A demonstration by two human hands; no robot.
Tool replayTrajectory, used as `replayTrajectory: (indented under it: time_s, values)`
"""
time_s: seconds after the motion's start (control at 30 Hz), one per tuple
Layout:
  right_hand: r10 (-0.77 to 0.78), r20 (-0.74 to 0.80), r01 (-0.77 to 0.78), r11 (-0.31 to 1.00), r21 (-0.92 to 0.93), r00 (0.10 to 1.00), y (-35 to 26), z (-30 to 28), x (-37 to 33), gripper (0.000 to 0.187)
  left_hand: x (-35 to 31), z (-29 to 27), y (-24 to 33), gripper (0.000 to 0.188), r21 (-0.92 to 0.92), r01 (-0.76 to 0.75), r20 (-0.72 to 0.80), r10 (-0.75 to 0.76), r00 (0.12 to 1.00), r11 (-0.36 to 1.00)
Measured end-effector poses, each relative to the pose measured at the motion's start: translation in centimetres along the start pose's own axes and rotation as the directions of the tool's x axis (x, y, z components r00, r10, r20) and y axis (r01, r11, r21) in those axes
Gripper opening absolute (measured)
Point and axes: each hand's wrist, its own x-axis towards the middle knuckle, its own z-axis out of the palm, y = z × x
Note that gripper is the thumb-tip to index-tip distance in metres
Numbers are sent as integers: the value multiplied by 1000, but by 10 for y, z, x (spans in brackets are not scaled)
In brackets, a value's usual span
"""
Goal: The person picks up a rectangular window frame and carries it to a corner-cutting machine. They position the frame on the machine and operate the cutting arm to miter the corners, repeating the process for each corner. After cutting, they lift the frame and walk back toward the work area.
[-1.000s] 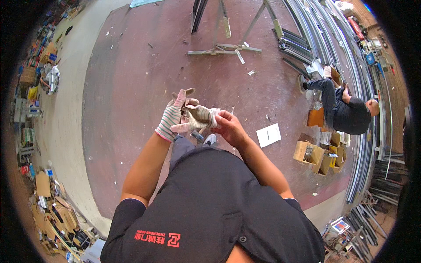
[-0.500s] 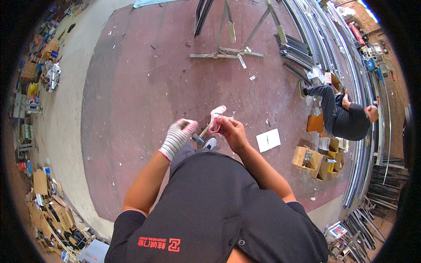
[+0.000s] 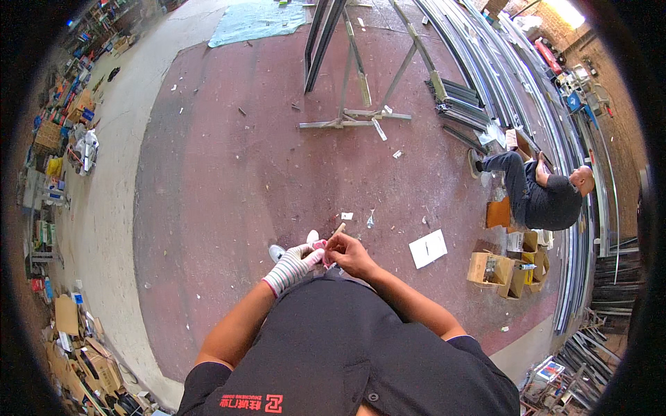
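My left hand wears a white striped work glove with pink fingertips. My right hand is bare. Both meet close to my body, fingers closed around a second glove, pink and white, which is bunched up and mostly covered by the fingers. Just beyond the right hand a piece of wooden handle sticks out; its other end is hidden. My light shoes show on the floor past the left hand.
To the right a person sits beside open cardboard boxes. A white sheet lies on the reddish floor. Ahead stands a metal trestle. Long metal profiles line the right side; cluttered goods fill the left edge.
My hands have come together and closer to my body, bringing the loose glove between them. The hammer head seen earlier is now hidden. The view has tilted up, and my feet have shifted left.
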Motion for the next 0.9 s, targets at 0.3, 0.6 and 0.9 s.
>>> replayTrajectory:
  time_s: [0.3,0.6,0.9]
  values:
    - [-16,-39,15,999,-38,999,-13,37,42,13,15,-61,-22,31,-167,11,111,7,994,986]
    - [0,71,64,431,-900,998,-46,118,93,18,26,-148,-33,36,199,-165,38,160,986,966]
    - [79,148,-31,952,-304,986,-34,171,182,30,0,-225,-32,28,572,-193,-146,330,933,797]
